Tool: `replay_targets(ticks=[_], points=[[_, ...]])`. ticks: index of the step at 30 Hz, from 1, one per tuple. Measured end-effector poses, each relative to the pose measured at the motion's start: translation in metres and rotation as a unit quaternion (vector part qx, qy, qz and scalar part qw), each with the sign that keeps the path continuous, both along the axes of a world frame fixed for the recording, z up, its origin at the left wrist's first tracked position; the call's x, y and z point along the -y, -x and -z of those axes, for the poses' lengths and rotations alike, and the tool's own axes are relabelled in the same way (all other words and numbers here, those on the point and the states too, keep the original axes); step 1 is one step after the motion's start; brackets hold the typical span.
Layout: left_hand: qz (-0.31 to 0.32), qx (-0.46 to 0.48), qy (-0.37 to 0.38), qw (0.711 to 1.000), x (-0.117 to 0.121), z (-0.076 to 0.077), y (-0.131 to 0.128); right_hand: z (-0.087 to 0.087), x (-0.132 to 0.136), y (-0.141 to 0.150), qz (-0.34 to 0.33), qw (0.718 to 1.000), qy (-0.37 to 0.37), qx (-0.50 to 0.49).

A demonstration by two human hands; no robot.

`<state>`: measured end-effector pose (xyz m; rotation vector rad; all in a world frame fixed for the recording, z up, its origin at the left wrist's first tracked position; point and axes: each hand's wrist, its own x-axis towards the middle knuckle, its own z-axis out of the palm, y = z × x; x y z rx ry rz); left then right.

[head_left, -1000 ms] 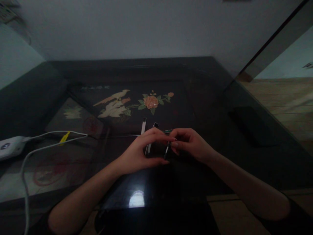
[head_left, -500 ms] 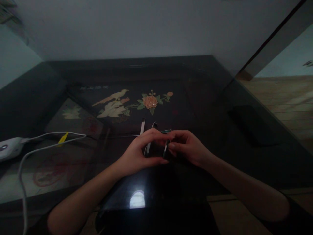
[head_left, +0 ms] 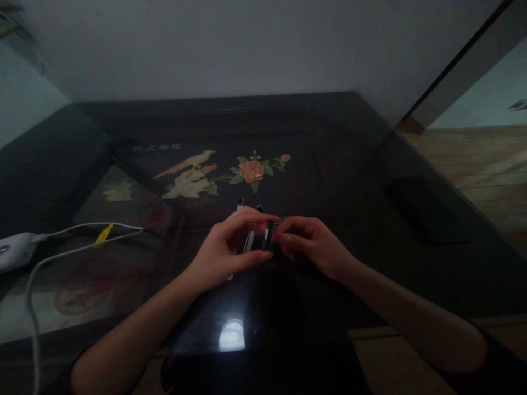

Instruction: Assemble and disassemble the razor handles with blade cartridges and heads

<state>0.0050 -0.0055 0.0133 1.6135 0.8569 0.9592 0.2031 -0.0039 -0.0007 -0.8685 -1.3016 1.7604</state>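
Two bare hands meet near the middle of the dark, glossy glass-topped table [head_left: 337, 291], their forearms coming in from the lower corners, the ends of two dark sleeves around them. The left hand [head_left: 222, 247] is clamped on one slim dark piece with a pale stripe [head_left: 267, 236], gripped between thumb below and forefinger above, so that it stands tilted between them. The right hand [head_left: 317, 241] has its thumb and fingertips bunched just beside that piece; in this dim light one cannot tell whether they are closed on anything.

Around the left hand lie a few small things, partly hidden by it: one narrow silver-white strip with a dark end [head_left: 240, 203] beyond the knuckles, one small black hooked object [head_left: 261, 209] to its right, and one thin pale bar [head_left: 249, 241] seen through the gap between thumb and forefinger.

Farther up the table, one inlaid picture shows one cream bird [head_left: 200, 159] and one large pink flower with green leaves [head_left: 252, 171], with four pale characters [head_left: 157, 147] at its upper left. Well apart to the right lies one flat black rectangular object [head_left: 428, 211]. At the far left sits one white rounded box [head_left: 16, 249] with one white cable [head_left: 68, 252] bearing one yellow tag [head_left: 103, 235].
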Motion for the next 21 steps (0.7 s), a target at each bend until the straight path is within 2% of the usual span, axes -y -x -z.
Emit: replay_targets(ticks=[5, 9, 15, 18, 21], points=[[-0.105, 0.011, 0.139, 0.985, -0.009, 0.0, 0.0, 0.002, -0.003, 0.0, -0.003, 0.98, -0.107, 0.169], [-0.107, 0.041, 0.19, 0.975, -0.009, 0.002, -0.003, 0.009, 0.002, 0.007, -0.014, 0.956, -0.175, 0.236], [-0.099, 0.05, 0.199, 0.974, -0.007, 0.001, -0.003, 0.01, 0.006, 0.011, -0.018, 0.942, -0.222, 0.253], [-0.108, 0.066, 0.187, 0.974, -0.01, 0.005, -0.001, 0.005, 0.003, 0.011, -0.021, 0.909, -0.276, 0.313], [-0.133, 0.099, 0.16, 0.973, -0.016, 0.01, 0.001, -0.001, -0.001, 0.015, -0.012, 0.859, -0.336, 0.385]])
